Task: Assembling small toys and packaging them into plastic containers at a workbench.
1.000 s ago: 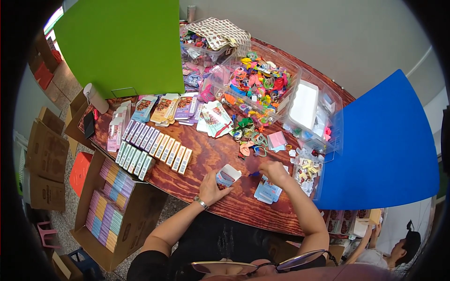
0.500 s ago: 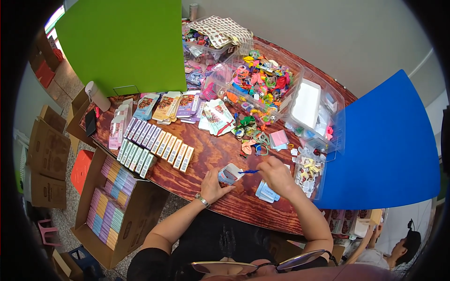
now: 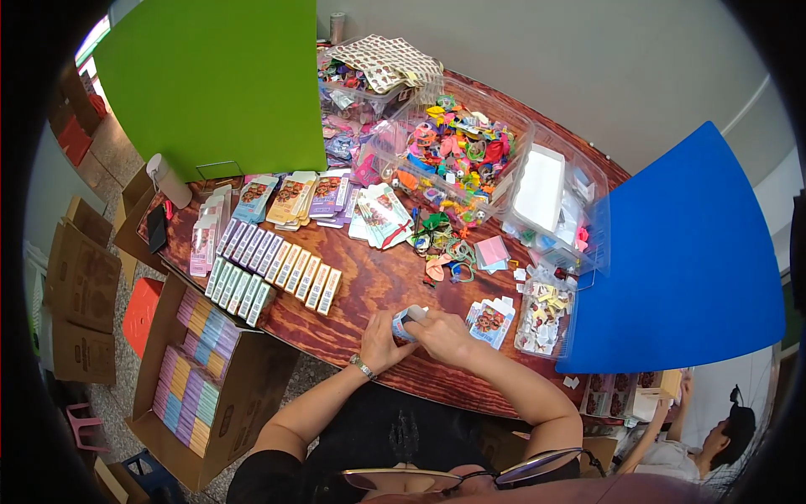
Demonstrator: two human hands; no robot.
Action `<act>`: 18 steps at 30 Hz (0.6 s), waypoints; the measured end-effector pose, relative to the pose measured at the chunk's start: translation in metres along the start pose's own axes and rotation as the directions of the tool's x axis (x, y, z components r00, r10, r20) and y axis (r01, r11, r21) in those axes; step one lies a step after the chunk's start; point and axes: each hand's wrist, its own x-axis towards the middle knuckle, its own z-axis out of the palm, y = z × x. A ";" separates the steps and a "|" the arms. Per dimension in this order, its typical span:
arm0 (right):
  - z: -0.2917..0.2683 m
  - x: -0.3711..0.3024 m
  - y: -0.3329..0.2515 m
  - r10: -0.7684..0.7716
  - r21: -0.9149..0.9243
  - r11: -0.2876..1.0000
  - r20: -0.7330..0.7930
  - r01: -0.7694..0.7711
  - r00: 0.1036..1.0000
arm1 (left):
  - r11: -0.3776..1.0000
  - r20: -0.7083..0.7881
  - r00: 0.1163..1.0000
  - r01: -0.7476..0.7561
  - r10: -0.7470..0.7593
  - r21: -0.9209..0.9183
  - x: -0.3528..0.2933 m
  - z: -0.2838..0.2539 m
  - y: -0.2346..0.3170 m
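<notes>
Brought leftward since the previous frame, the right hand [image 3: 443, 338] is now held at the mouth of the small light-blue box [image 3: 401, 326], and the dark-blue item that was pinched there is no longer in sight. The box is kept near the tabletop's [image 3: 369, 273] front edge, its open end turned toward the right hand. Its side is clasped by the left hand [image 3: 380, 343], whose grip is pressed closed around the card. The right hand's fingers are bunched at the opening; whether anything is pinched between them cannot be told, since the tips are hidden.

Trouble could be caused, it is judged, by too firm a squeeze from the left hand: thin card might be buckled and the mouth narrowed. A raised flap could be creased if caught by the right fingers, and anything small released outside the rim could be lost over the near edge.

Just to the right, flat light-blue cartons [image 3: 491, 323] are laid, with a clear tray [image 3: 541, 353] of small white and yellow pieces beyond. Farther off, pink and blue papers [image 3: 492, 252] and loose trinkets [image 3: 438, 244] are scattered, while assembled boxes [image 3: 281, 265] are lined up in rows at the left.
</notes>
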 end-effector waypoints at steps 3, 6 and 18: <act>0.006 -0.003 0.041 0.032 0.290 0.955 -0.334 0.070 0.942 | 0.997 -0.001 0.997 0.076 -0.076 -0.026 0.001 -0.004 0.000; 0.018 0.009 0.089 0.378 0.369 0.898 -0.372 -0.238 0.848 | 0.996 0.005 0.996 0.088 -0.087 -0.021 0.001 -0.010 -0.003; 0.069 0.039 0.113 0.479 0.128 0.878 -0.252 -0.462 0.841 | 0.992 0.044 0.991 0.125 -0.125 0.002 -0.002 -0.005 -0.012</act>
